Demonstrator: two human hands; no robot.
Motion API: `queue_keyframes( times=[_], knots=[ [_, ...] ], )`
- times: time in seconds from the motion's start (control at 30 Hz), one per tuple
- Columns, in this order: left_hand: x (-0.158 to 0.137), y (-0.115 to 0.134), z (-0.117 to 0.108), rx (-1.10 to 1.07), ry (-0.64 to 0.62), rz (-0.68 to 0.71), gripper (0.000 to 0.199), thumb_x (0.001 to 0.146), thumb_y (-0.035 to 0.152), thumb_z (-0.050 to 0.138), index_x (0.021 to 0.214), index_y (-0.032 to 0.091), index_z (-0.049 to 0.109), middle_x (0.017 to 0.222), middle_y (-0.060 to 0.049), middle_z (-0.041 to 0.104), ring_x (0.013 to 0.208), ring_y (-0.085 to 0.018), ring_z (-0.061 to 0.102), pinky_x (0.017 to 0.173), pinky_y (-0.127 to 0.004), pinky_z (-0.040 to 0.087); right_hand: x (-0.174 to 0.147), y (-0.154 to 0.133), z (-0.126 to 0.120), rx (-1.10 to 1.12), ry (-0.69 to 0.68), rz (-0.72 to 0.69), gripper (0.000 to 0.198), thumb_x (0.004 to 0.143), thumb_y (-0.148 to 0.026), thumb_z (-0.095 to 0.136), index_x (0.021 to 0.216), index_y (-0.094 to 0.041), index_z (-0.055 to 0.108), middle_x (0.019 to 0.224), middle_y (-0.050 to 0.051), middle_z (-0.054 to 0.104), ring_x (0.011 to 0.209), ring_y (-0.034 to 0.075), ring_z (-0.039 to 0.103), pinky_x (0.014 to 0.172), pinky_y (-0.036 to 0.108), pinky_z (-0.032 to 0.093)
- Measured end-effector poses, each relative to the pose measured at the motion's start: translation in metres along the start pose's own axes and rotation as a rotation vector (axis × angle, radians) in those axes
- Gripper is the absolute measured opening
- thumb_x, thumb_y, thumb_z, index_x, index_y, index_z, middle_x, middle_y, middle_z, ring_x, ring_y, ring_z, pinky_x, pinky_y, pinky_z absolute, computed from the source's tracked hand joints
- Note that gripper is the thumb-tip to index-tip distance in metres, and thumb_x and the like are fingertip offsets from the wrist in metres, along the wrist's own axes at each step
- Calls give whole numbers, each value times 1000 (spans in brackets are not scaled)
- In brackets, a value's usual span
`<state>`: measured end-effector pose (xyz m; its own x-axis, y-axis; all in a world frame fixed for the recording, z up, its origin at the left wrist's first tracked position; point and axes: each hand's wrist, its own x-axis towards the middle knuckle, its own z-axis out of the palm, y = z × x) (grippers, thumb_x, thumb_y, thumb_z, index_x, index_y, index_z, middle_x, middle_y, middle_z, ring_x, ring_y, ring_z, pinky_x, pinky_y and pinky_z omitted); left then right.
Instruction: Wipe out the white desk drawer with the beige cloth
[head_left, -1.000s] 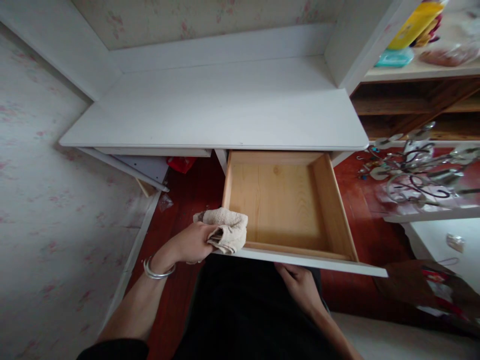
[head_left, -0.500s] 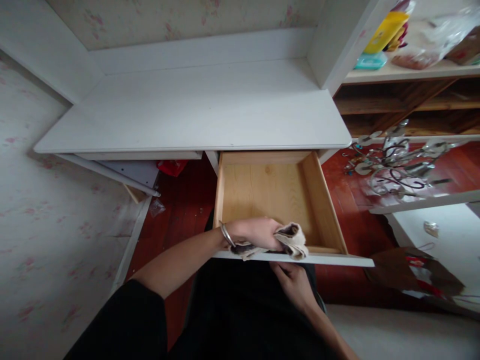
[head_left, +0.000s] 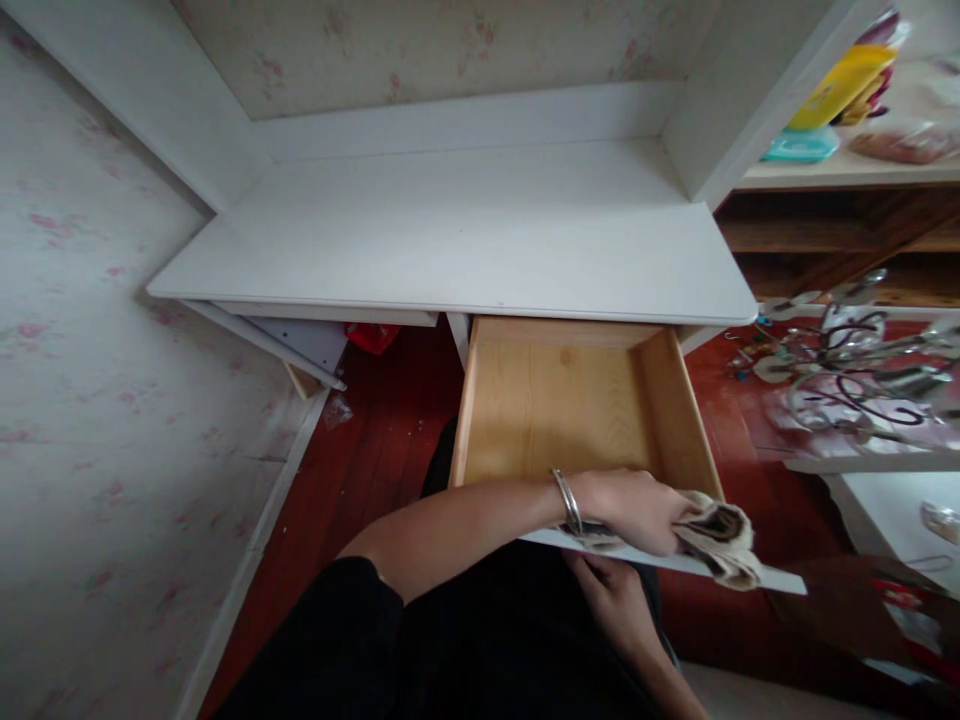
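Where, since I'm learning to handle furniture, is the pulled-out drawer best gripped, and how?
Probably at the middle of its front panel, coming from the front: the panel's thin top edge faces up, and the drawer is open behind it, leaving room to curl over. The left hand and cloth cover part of that edge, so they'd need moving first.

Left sleeve (head_left: 326,640): black, ends near elbow
Left-wrist bracelet (head_left: 568,502): silver, shiny, rounded
Lap clothing (head_left: 517,630): black, plain
Right forearm (head_left: 666,675): bare
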<state>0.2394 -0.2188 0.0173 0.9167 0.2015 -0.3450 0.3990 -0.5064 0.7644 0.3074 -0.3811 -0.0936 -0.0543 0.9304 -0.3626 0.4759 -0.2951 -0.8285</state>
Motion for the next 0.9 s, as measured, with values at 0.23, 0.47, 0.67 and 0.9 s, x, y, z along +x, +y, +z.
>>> queue_keyframes(
  times=[0.23,0.47,0.67,0.9],
  knots=[
    [-120,-10,-48,184,500,-49,32,87,18,48,117,22,58,112,-3,68,101,-17,65,83,-26,50,-2,2,-1,-2,-13,26,43,88,-56,51,87,-23,78,92,4,76,95,32,67,88,39,50],
    [-174,-57,-25,664,696,-420,51,87,4,41,134,21,48,142,-9,49,133,-23,42,112,-50,32,0,3,-2,20,-56,34,47,89,-58,48,83,-22,78,86,4,75,91,31,68,82,37,52],
    [-154,-131,-23,737,669,-526,52,84,3,47,132,23,51,147,-9,42,142,-24,27,113,-49,30,-1,2,-2,-8,-65,37,49,89,-60,46,73,-21,73,79,4,73,86,31,67,77,34,50],
    [-124,-161,-79,697,807,-558,44,83,3,47,124,19,55,138,-8,51,135,-21,37,109,-37,37,-1,0,-1,2,-40,37,49,88,-60,46,76,-21,73,80,4,74,87,31,67,78,34,50]
  ],
)
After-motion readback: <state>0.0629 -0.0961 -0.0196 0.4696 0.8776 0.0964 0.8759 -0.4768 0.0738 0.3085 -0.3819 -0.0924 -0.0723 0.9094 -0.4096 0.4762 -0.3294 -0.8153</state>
